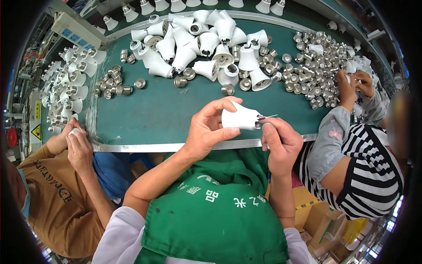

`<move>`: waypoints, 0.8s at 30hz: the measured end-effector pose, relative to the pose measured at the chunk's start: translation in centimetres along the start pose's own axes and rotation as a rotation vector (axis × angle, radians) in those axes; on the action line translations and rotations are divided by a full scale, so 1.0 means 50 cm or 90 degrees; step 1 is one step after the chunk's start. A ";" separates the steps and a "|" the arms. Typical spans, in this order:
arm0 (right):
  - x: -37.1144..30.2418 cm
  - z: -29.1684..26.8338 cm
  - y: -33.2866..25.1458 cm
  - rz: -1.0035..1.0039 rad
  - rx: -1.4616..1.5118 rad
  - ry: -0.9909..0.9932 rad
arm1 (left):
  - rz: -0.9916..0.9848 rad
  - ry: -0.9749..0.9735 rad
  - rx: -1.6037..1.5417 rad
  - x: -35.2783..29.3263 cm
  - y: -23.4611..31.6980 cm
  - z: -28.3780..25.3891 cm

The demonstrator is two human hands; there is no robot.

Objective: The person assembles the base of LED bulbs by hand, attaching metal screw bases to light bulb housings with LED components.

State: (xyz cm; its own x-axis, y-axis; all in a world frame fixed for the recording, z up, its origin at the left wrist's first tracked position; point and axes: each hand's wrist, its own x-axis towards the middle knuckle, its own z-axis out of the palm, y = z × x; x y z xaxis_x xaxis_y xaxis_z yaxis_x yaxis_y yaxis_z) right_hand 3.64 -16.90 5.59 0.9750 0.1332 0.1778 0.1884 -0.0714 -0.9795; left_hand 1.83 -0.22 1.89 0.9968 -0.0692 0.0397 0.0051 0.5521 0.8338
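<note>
A white light bulb housing (235, 116) lies sideways in the air just over the table's front edge. My left hand (203, 128) is closed around its wide end, thumb below and fingers above. Thin wires (269, 116) come out of the narrow, notched end on the right. There my right hand (282, 141) pinches with thumb and forefinger at a wire; its fingertips partly hide the grip. On the green table (154, 114) beyond my hands, a single metal screw cap (227, 89) stands nearest the housing.
A heap of white bulb housings (182, 57) fills the table's back middle. Metal screw caps (307, 70) are piled at right, with a smaller group (112, 83) at left. Capped housings (74, 83) stand far left by a power strip (74, 33). Co-workers' hands (79, 147) work on both sides.
</note>
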 end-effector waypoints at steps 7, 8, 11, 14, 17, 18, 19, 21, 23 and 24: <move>0.013 0.003 0.024 0.164 0.204 -0.042 | 0.027 -0.007 0.005 -0.004 -0.009 -0.011; 0.013 0.002 0.024 0.169 0.204 -0.042 | 0.023 -0.004 0.004 -0.005 -0.011 -0.014; 0.013 -0.005 0.021 0.183 0.205 -0.077 | -0.006 -0.007 -0.040 -0.007 -0.013 -0.014; 0.012 -0.015 0.026 0.222 0.245 -0.097 | -0.002 -0.002 0.000 -0.011 -0.013 -0.011; 0.010 -0.022 0.027 0.277 0.378 -0.125 | -0.058 0.028 0.005 -0.015 -0.003 -0.003; 0.009 -0.022 0.026 0.275 0.361 -0.119 | -0.031 0.016 0.015 -0.014 -0.009 -0.007; 0.008 -0.023 0.025 0.272 0.343 -0.113 | -0.004 0.003 0.025 -0.013 -0.013 -0.008; 0.003 -0.017 0.018 0.255 0.322 -0.106 | -0.008 0.005 0.010 -0.017 -0.013 -0.007; -0.003 -0.019 0.014 0.239 0.300 -0.098 | -0.013 0.007 -0.007 -0.022 -0.018 -0.003; -0.006 -0.021 0.014 0.217 0.246 -0.099 | 0.011 -0.012 -0.030 -0.026 -0.024 -0.003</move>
State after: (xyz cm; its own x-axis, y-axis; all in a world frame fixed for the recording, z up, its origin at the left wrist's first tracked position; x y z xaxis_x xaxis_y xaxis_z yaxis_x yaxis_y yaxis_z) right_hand 3.61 -18.04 4.94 0.9386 0.3134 -0.1443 -0.2222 0.2291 -0.9477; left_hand 0.56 -0.68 0.78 0.9952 -0.0737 0.0648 -0.0086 0.5918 0.8060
